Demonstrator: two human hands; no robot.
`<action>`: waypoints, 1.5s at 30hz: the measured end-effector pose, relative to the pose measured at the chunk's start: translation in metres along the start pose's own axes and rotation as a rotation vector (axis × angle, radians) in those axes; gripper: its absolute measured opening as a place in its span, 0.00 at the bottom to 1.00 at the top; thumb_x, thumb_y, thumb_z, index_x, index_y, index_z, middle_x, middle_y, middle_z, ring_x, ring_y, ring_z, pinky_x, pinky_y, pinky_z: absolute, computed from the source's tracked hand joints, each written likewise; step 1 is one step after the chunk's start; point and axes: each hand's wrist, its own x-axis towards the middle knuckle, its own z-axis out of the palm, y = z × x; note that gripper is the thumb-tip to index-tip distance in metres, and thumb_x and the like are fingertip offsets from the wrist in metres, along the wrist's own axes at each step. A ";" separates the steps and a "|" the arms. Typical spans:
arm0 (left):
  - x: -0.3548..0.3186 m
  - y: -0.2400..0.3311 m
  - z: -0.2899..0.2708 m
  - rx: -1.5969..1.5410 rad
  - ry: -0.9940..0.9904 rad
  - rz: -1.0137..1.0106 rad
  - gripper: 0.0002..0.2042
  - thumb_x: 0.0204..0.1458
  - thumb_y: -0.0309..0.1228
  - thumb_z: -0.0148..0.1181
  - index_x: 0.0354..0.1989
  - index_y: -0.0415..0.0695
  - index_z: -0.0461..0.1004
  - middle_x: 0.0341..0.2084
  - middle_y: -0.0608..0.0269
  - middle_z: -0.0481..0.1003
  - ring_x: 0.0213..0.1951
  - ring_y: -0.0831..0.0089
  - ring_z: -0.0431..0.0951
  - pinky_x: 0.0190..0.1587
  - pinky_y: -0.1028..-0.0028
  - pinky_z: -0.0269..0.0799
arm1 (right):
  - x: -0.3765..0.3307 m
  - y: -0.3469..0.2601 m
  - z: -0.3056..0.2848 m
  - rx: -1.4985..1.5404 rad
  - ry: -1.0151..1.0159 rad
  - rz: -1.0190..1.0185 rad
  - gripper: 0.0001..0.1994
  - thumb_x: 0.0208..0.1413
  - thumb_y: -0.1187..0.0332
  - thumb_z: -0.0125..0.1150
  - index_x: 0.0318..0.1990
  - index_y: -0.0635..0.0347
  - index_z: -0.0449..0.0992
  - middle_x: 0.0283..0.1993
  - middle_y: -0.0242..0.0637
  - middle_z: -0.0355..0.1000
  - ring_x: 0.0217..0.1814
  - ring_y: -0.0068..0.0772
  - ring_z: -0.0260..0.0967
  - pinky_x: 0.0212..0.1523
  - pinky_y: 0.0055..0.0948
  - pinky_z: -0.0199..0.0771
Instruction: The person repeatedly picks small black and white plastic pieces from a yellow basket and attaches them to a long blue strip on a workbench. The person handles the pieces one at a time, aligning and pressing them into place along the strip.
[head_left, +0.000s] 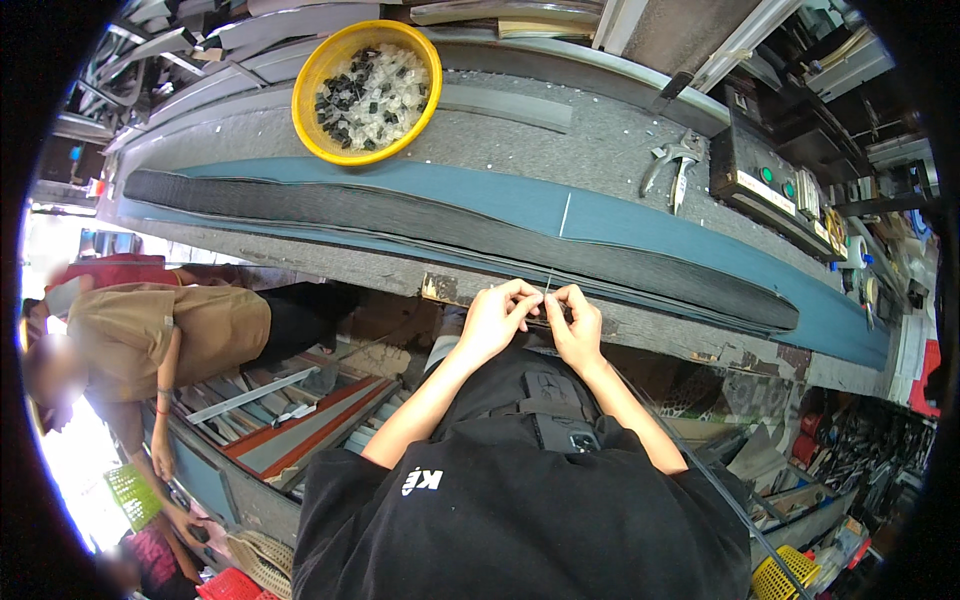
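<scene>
My left hand (503, 318) and my right hand (574, 324) meet just off the bench's near edge, fingers bent and fingertips pressed together in pinches. Between them a thin pale strand (550, 277) reaches up from the bundle's near edge; whatever else the fingertips hold is too small to make out. Right in front lies a long stack of thin dark strips (430, 228), bowed lengthwise. Beneath it extends a long blue-grey strip (500, 196). A short white line (566, 214) shows on that strip, roughly aligned with the strand.
On the grey bench (250, 135) stands a yellow bowl (434, 100) of clear and black small pieces. Pliers (674, 165) lie near a dark control box (765, 190) with green buttons. At left, a person in a brown shirt (175, 325) is close by. Metal lengths lie behind.
</scene>
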 end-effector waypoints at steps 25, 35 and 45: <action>0.047 0.080 -0.124 0.864 0.353 0.544 0.12 0.54 0.34 0.60 0.41 0.38 0.77 0.39 0.50 0.78 0.44 0.53 0.78 0.50 0.61 0.71 | 0.008 -0.027 -0.008 0.413 -0.050 0.663 0.06 0.56 0.72 0.64 0.34 0.67 0.81 0.21 0.22 0.70 0.21 0.09 0.58 0.23 0.15 0.54; 0.125 0.081 -0.029 0.891 -0.195 0.394 0.20 0.53 0.50 0.58 0.22 0.45 0.82 0.16 0.58 0.77 0.24 0.60 0.80 0.30 0.66 0.75 | 0.032 -0.034 0.021 0.331 0.323 0.643 0.07 0.57 0.71 0.64 0.34 0.68 0.80 0.19 0.28 0.72 0.19 0.12 0.63 0.18 0.17 0.57; 0.146 0.061 -0.019 0.707 -0.149 0.506 0.17 0.54 0.40 0.58 0.22 0.37 0.76 0.21 0.43 0.76 0.29 0.47 0.79 0.33 0.55 0.73 | 0.023 -0.077 -0.018 -0.326 0.044 0.510 0.18 0.49 0.66 0.68 0.46 0.68 0.77 0.39 0.50 0.78 0.39 0.38 0.78 0.41 0.34 0.78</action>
